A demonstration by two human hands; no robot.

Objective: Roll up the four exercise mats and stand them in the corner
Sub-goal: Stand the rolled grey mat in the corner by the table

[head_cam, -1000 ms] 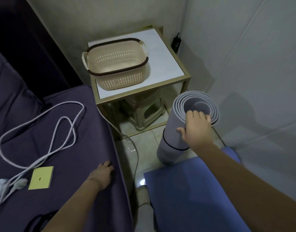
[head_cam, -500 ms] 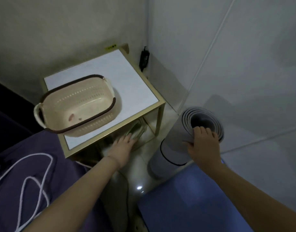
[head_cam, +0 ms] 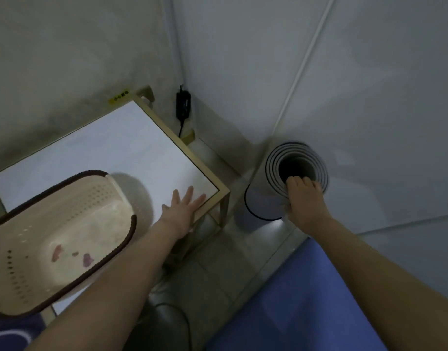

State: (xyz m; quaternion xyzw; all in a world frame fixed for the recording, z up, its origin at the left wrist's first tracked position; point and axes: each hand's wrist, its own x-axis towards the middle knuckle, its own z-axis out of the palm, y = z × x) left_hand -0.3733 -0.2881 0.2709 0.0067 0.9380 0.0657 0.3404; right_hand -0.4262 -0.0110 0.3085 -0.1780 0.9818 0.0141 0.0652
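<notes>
Standing on end on the floor (head_cam: 212,269) against the right wall, just right of the counter (head_cam: 116,148), the rolled grey mat (head_cam: 262,203) is gripped at its top rim by the right hand (head_cam: 304,201). Its fingers (head_cam: 297,182) curl over the near edge into the hollow core, closed on the layers there; the thumb is too blurred to place. The left hand (head_cam: 182,209) lies flat, its fingers spread and holding nothing, on the counter's near right corner, beside a cream basket (head_cam: 73,206). The roll is probably light, soft foam, springy and apt to loosen or tip. Pinching several layers at the rim, or clasping lower round the body, would likely steady it best. A blue mat (head_cam: 306,300) lies unrolled on the near floor.
</notes>
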